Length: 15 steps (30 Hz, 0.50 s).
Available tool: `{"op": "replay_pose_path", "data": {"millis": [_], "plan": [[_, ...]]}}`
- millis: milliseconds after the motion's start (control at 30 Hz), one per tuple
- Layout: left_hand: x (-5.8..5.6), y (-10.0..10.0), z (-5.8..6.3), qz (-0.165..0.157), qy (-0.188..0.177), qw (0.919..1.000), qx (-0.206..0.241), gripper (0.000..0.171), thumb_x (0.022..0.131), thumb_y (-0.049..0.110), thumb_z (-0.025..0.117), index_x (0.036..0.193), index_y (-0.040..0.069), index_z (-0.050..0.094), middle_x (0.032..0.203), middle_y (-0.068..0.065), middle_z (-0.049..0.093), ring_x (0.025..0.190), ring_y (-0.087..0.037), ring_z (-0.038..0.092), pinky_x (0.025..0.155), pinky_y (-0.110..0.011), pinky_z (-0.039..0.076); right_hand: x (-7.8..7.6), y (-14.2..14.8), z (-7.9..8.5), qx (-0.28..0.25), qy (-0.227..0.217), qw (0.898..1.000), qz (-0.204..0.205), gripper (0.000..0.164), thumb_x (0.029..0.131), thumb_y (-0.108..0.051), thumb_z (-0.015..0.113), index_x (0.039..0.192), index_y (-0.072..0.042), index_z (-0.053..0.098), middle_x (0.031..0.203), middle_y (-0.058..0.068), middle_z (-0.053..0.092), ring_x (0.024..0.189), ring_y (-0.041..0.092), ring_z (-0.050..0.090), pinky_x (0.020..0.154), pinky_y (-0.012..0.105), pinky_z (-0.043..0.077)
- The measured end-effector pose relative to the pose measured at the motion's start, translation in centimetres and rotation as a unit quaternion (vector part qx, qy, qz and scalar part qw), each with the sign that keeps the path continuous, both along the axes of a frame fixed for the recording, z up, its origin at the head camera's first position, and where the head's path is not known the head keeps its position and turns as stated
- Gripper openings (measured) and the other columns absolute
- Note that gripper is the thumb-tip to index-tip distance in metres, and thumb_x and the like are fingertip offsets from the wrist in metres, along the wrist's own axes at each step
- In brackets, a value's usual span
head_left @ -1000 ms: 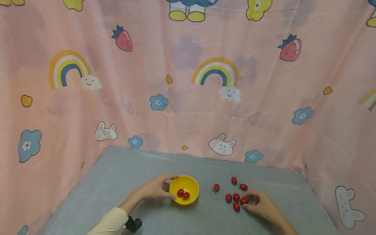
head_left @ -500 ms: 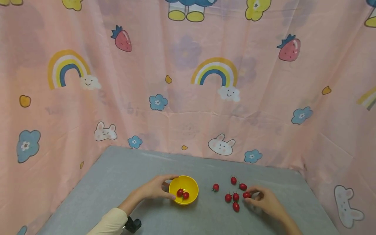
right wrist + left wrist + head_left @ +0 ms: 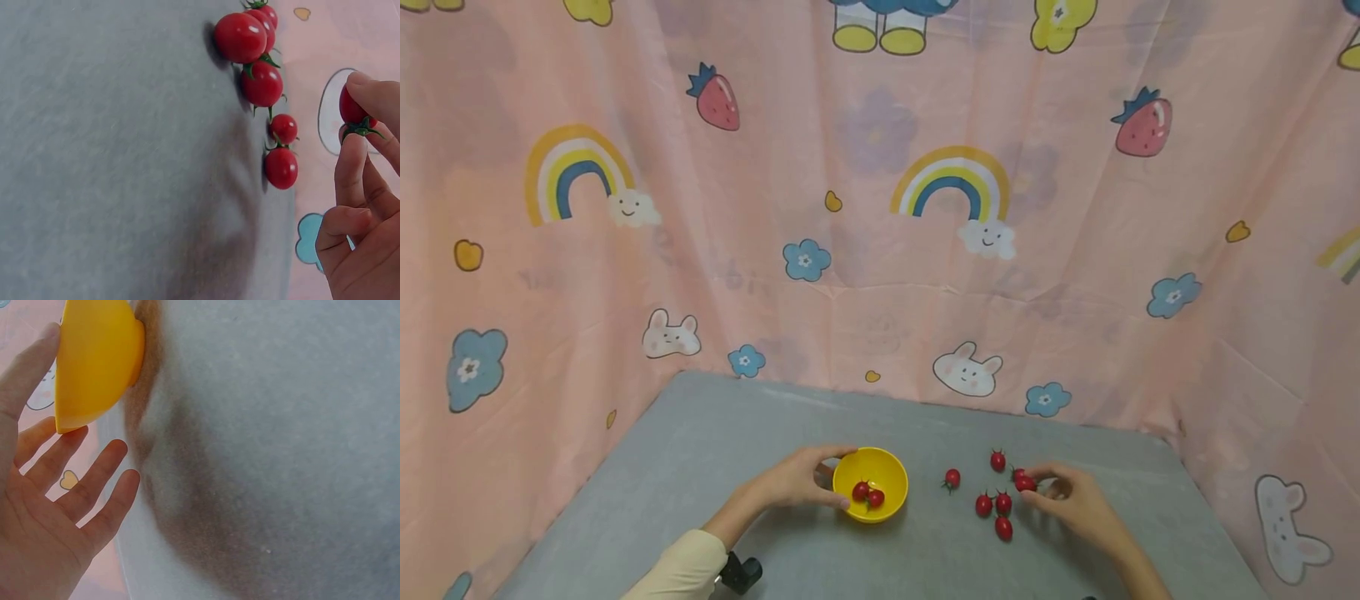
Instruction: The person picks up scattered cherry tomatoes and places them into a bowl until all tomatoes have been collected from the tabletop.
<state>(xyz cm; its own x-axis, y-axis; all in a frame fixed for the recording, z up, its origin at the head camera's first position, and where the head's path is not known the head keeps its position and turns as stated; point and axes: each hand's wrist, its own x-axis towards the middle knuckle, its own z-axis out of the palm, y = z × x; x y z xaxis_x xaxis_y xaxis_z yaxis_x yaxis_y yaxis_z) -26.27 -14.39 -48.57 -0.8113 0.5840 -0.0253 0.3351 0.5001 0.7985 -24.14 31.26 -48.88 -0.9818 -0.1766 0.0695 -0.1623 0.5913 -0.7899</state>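
A yellow bowl (image 3: 891, 475) stands on the grey table, with two cherry tomatoes (image 3: 861, 491) inside it. My left hand (image 3: 793, 479) holds its rim from the left between thumb and fingers; the left wrist view shows the bowl side-on, the thumb (image 3: 39, 359) at the rim. Further right, my right hand (image 3: 1078, 504) pinches a red cherry tomato (image 3: 353, 106) by thumb and fingertips, its green stem pointing toward the fingers. In the head view this tomato overlaps another one (image 3: 1018, 474) lying behind it.
Several loose cherry tomatoes (image 3: 1003, 527) lie between the bowl and my right hand, and one (image 3: 952, 478) sits nearest the bowl. A black device (image 3: 741, 573) is at my left wrist. A pink patterned curtain (image 3: 880, 317) borders the table (image 3: 760, 417) behind.
My right hand has lifted the cherry tomato from the group's right side and carried it toward the back of the table. The left hand and the bowl stay in place.
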Motion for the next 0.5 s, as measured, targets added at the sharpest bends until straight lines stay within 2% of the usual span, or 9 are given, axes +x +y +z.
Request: {"op": "replay_pose_path", "data": {"millis": [300, 500], "plan": [[0.1, 0.0, 0.0, 0.007, -0.006, 1.0, 0.001, 0.075, 0.085, 0.028, 0.086, 0.149, 0.011, 0.051, 0.147, -0.01, 0.052, 0.111, -0.026, 0.063, 0.088, -0.037, 0.057, -0.4, -1.1, 0.6, -0.003, 0.014, 1.0, -0.018, 0.031, 0.089, -0.025, 0.082, 0.113, -0.007, 0.072, 0.103, 0.004, 0.069, 0.074, 0.02, 0.06, 0.062, 0.029, 0.048], [0.2, 0.2, 0.1, 0.015, -0.013, 0.9998, -0.002, 0.075, 0.085, 0.027, 0.086, 0.149, 0.013, 0.051, 0.148, -0.009, 0.051, 0.112, -0.027, 0.062, 0.088, -0.037, 0.057, -0.7, -2.0, 0.5, -0.024, 0.064, 0.998, 0.003, 0.027, 0.088, -0.02, 0.083, 0.109, -0.008, 0.073, 0.099, 0.003, 0.069, 0.071, 0.019, 0.061, 0.061, 0.029, 0.051]]}}
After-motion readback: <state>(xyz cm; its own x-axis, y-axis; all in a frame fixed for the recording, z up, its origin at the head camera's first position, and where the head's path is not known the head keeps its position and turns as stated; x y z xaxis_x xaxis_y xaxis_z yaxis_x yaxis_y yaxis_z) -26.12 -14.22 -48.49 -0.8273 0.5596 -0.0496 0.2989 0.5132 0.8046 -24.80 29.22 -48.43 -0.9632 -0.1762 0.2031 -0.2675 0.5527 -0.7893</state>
